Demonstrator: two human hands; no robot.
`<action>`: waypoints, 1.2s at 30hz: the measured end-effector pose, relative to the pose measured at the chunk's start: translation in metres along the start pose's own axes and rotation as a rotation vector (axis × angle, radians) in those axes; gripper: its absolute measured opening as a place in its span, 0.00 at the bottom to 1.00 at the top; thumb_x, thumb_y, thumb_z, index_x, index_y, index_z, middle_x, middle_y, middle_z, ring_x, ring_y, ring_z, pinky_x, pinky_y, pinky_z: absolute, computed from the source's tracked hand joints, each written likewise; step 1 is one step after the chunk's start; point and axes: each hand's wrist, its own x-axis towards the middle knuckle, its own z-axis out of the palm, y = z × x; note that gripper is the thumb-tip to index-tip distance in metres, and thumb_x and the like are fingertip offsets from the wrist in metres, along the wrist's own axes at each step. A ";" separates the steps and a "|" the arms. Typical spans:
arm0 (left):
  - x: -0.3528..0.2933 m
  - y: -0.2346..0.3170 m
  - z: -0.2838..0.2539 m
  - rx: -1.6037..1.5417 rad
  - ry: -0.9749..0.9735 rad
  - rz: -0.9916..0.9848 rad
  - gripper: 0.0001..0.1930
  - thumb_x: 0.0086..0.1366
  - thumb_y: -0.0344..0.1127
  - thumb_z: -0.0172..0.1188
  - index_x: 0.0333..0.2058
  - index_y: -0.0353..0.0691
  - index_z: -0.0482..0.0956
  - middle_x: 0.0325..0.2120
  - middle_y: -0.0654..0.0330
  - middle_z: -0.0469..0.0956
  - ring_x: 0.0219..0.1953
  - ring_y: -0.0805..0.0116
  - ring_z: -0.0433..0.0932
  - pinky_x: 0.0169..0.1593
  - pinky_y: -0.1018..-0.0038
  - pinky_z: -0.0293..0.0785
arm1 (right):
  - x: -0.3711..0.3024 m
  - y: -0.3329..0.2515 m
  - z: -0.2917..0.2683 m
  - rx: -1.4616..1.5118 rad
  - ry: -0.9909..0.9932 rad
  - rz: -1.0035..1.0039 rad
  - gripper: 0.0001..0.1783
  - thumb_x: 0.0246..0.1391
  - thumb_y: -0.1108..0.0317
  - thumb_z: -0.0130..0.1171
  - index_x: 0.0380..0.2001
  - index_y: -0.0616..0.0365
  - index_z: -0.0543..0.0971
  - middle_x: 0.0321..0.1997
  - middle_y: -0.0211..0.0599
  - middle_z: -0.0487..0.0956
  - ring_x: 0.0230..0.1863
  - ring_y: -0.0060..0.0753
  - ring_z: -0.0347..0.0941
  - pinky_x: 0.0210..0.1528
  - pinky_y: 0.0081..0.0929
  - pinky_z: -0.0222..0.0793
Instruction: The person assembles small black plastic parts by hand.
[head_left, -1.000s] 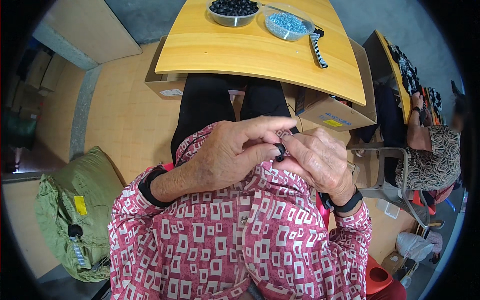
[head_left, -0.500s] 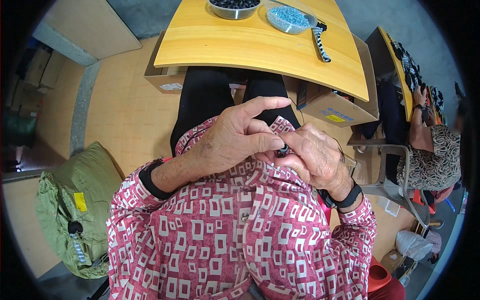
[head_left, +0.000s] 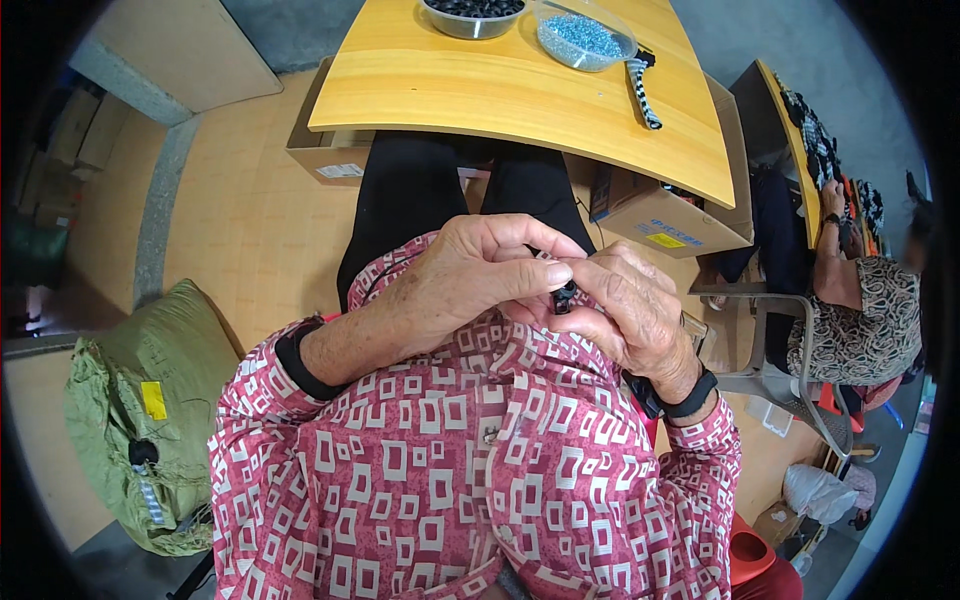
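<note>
Both hands up close against chest, above lap. Left hand (head_left: 455, 280) curled, thumb and forefinger pinched on small black part (head_left: 564, 297). Right hand (head_left: 628, 310) closed round same part from other side, fingers folded, touching left fingertips. Part mostly hidden between fingers, shape unclear. Wooden table (head_left: 520, 95) ahead, well apart: bowl of black pieces (head_left: 472, 14), clear bowl of blue beads (head_left: 584, 38), striped tool (head_left: 642, 88) beside it. Green bag (head_left: 150, 400) on floor at left

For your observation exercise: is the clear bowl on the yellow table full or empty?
Partly full. The clear bowl holds a heap of small blue pieces, standing upright on the yellow table.
</note>
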 end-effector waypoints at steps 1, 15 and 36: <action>0.001 -0.002 -0.001 -0.002 0.000 0.001 0.15 0.66 0.35 0.60 0.49 0.37 0.78 0.34 0.62 0.80 0.30 0.82 0.77 0.35 0.85 0.76 | 0.000 0.000 0.001 0.000 -0.002 0.000 0.24 0.41 0.61 0.71 0.40 0.67 0.79 0.27 0.39 0.77 0.26 0.33 0.74 0.29 0.27 0.70; 0.002 -0.013 -0.001 -0.105 0.037 0.061 0.16 0.65 0.35 0.62 0.49 0.35 0.77 0.31 0.63 0.80 0.32 0.82 0.78 0.35 0.86 0.76 | 0.000 -0.009 0.008 -0.169 0.078 0.047 0.23 0.39 0.66 0.75 0.39 0.64 0.80 0.25 0.37 0.77 0.24 0.33 0.73 0.26 0.26 0.68; 0.004 -0.007 -0.007 0.027 -0.006 0.070 0.25 0.64 0.31 0.61 0.59 0.33 0.68 0.29 0.64 0.80 0.30 0.82 0.76 0.37 0.85 0.74 | 0.000 0.000 0.006 -0.026 -0.008 0.055 0.23 0.43 0.65 0.71 0.41 0.67 0.77 0.30 0.42 0.78 0.29 0.41 0.75 0.34 0.31 0.73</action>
